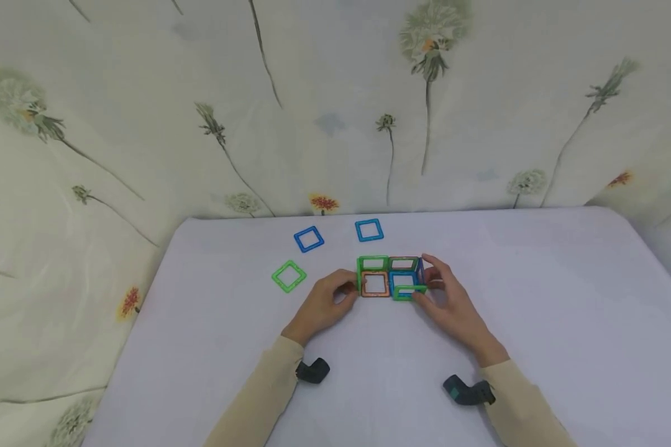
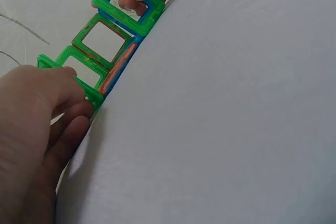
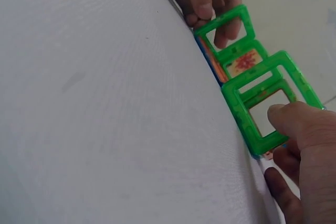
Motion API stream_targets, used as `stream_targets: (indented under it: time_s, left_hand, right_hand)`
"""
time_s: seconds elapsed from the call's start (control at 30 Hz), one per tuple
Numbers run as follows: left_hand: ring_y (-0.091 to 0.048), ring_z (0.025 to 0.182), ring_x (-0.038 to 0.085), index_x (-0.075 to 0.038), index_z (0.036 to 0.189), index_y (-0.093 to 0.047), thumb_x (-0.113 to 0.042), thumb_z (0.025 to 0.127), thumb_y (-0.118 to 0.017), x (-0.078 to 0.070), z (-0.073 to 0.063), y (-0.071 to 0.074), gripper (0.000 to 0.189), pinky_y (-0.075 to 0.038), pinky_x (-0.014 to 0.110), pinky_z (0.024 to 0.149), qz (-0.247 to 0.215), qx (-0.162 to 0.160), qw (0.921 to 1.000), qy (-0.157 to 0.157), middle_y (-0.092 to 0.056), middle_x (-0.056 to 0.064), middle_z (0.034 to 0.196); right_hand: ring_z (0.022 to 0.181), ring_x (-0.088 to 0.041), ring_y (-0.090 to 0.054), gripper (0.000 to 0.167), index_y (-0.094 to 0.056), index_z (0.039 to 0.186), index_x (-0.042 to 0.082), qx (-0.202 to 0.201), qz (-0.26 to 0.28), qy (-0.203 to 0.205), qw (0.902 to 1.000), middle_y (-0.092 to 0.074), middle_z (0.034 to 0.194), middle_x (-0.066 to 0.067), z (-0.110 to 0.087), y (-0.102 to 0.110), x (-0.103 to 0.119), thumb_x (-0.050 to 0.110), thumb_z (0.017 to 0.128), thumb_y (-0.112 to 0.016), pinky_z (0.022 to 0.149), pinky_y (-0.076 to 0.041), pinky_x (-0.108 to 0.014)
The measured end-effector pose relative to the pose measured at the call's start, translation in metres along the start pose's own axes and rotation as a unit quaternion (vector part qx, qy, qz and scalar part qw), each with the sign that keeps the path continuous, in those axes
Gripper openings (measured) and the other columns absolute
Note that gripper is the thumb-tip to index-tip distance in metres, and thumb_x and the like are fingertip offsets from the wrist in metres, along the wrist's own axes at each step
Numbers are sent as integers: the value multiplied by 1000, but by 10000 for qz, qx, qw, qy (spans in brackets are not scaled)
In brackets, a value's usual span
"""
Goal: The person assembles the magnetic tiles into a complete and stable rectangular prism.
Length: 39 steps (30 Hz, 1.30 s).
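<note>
A low structure of square magnetic tiles stands on the table. Its base is an orange tile (image 1: 375, 295) beside a blue tile (image 1: 392, 284). Along the back rise a green tile (image 1: 373, 257) and a reddish-edged tile (image 1: 404, 258). My left hand (image 1: 325, 299) pinches the upright green tile (image 1: 359, 277) at the left end, its fingers curled around the edge. With the thumb on the front green tile (image 3: 239, 111), my right hand (image 1: 453, 304) grips the right end; its index finger reaches the purple side tile (image 1: 421, 271). The right hand's other fingers are partly hidden.
Three loose tiles lie behind and left of the structure: a green tile (image 1: 278, 283), a dark blue tile (image 1: 309, 248) and a lighter blue tile (image 1: 369, 239). The white table (image 1: 369, 385) meets a flower-patterned cloth (image 1: 324, 155) at its back edge.
</note>
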State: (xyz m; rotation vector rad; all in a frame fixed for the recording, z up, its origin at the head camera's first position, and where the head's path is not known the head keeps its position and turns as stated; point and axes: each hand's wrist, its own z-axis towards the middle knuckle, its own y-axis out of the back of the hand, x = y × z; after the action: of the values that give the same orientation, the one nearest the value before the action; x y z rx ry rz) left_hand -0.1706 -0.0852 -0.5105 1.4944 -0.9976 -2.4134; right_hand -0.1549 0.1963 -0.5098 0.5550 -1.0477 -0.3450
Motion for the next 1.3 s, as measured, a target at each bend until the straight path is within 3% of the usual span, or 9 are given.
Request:
stream_targets:
  time_s: [0.3, 0.43, 0.57, 0.83, 1.1, 1.3]
  left_hand:
    - [-58, 103, 3, -21, 110, -63, -10, 94, -55, 0, 4, 9, 21, -50, 23, 89, -32, -572, 9967, 574, -63, -10, 110]
    - [-58, 101, 2, -22, 109, -63, -12, 94, -57, 1, 12, 12, 20, -51, 23, 88, 63, -726, 9948, 705, -63, -11, 108]
    - [-58, 100, 4, -20, 109, -63, -12, 94, -56, 1, 25, 15, 19, -51, 25, 87, 105, -803, 9935, 801, -65, -7, 107]
    - [-55, 109, 9, -23, 114, -61, -21, 97, -52, -1, 57, 21, 20, -47, 31, 96, 559, -648, 9877, 1310, -62, -7, 115]
    - [-54, 112, 15, -18, 119, -61, -21, 96, -54, 8, 82, 25, 24, -46, 35, 98, 798, -322, 9874, 1327, -60, -3, 120]
    - [-52, 116, 18, -19, 126, -56, -24, 95, -55, 11, 95, 17, 31, -44, 37, 101, 966, -205, 9822, 1597, -57, 0, 122]
  right_hand:
    - [92, -7, -53, 71, -31, 139, 15, 51, 53, -65, 10000, -54, 103, -3, 3, 4, -1, 9, 81, -73, 82, -43, -11]
    - [83, -8, -50, 56, -37, 125, 11, 71, 94, -293, 9995, -54, 100, 1, 2, 7, 0, 12, 82, -73, 72, -43, -15]
    - [84, -9, -50, 41, -46, 116, 10, 151, -41, -393, 9991, -55, 99, 4, 0, 9, -1, 16, 84, -72, 71, -43, -15]
    - [80, -9, -50, 32, -55, 111, 9, 73, -46, -333, 9994, -57, 93, 3, -1, 12, 0, 14, 84, -71, 69, -43, -17]
    - [80, -8, -51, 29, -55, 109, 13, 181, 43, -333, 9993, -57, 92, 5, -4, 8, -3, 17, 85, -71, 70, -44, -17]
    - [79, -8, -50, 28, -56, 107, 14, 183, 85, -403, 9990, -57, 90, 7, -8, 5, -5, 18, 84, -72, 69, -44, -17]
